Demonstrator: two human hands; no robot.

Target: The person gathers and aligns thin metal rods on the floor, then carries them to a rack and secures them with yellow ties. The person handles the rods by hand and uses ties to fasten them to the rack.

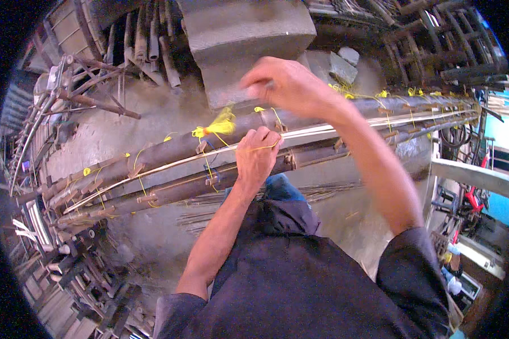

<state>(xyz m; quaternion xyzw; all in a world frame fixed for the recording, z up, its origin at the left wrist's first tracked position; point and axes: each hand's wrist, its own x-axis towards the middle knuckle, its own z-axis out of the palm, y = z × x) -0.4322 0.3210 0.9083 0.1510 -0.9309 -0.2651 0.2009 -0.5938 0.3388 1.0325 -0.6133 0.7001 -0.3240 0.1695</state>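
Note:
My left hand [257, 157] is closed over long pale strips [311, 133], with a thin yellow cord [268, 147] lying across its fingers. The strips stretch lengthwise between two long dark poles, the far pole [178, 141] and the near pole [240, 174]. Raised above the far pole, my right hand [281, 85] has curled fingers, smeared by motion; a small greyish spot shows at them, too blurred to name. A bundle of yellow cord [218, 129], partly blurred, hangs on the far pole just left of my hands.
More yellow ties [385, 94] and small wooden pegs [147, 199] sit along the poles. Beyond stands a concrete block [249, 34], with stones [343, 66] to its right. A metal frame [90, 93] is at far left. Thin rods [201, 210] lie on the floor.

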